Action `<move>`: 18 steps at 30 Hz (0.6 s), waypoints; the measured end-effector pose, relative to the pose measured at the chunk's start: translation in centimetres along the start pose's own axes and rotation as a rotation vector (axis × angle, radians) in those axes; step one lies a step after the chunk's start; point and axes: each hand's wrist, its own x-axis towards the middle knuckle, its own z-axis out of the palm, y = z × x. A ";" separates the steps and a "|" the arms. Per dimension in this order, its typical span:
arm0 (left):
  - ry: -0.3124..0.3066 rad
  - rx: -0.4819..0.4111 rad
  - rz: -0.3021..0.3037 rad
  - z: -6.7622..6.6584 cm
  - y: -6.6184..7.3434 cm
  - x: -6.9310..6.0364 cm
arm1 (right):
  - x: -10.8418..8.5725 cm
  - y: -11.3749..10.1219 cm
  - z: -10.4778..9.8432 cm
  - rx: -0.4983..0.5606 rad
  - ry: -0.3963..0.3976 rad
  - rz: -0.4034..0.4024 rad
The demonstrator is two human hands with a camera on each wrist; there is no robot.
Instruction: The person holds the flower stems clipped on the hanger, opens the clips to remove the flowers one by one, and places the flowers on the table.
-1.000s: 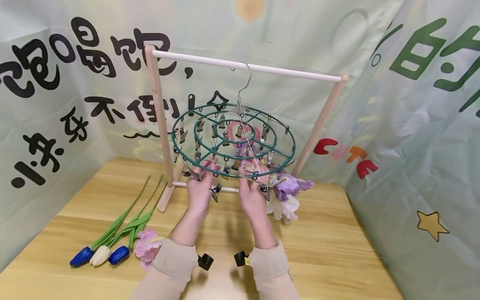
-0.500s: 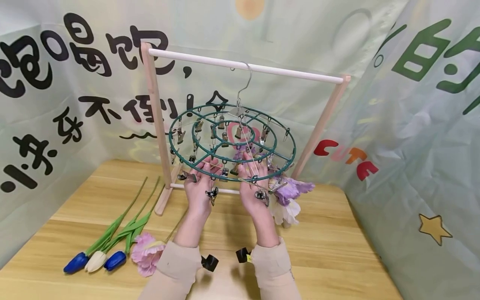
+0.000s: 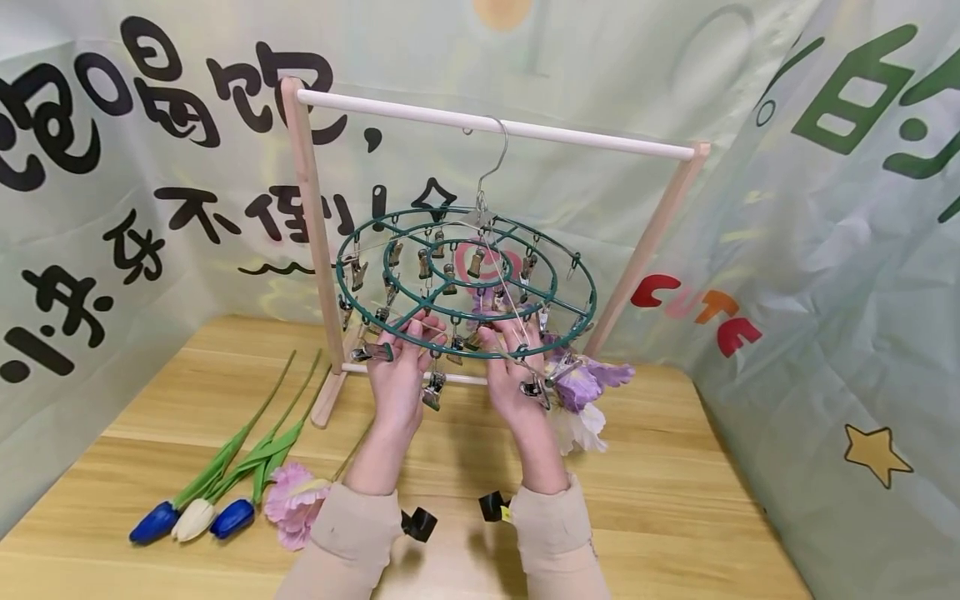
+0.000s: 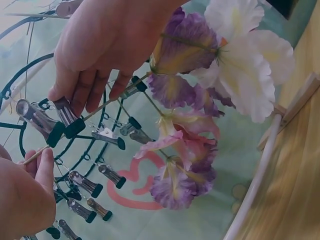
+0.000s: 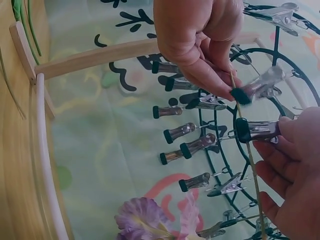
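A round green hanger (image 3: 468, 354) with several metal clips hangs from the rack's bar. Under its front edge, the left hand (image 3: 399, 379) pinches the end of a thin stem (image 5: 253, 172) between thumb and finger. The right hand (image 3: 517, 383) pinches the handles of a metal clip, its fingers at the clip (image 5: 262, 131) in the right wrist view. That stem crosses the clip's green tip and runs toward a purple flower (image 4: 187, 52) in the left wrist view. Another clip (image 4: 40, 120) hangs beside it. Pink and white flowers (image 4: 250, 65) hang near the right hand.
Blue and white tulips (image 3: 193, 518) and a pink flower (image 3: 295, 504) lie on the wooden table (image 3: 660, 500) at left. The rack has wooden posts (image 3: 306, 167) on both sides and a white top bar (image 3: 600, 142). Printed cloth (image 3: 847, 275) stands behind and beside.
The right hand has shifted slightly right, and its fingers, spread half a second ago, are drawn in more. The left hand stays near the same spot. The hanger and its clips have swayed a little.
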 end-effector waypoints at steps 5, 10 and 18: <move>0.002 -0.031 -0.008 0.1 0.2 -0.1 | -0.1 -0.1 0.1 0.005 0.001 0.041; 0.010 -0.018 -0.001 0.2 0.3 -0.2 | -0.2 -0.1 0.1 0.043 -0.002 0.078; 0.018 -0.008 -0.018 0.1 0.1 -0.1 | -0.3 -0.2 0.4 0.070 0.047 0.093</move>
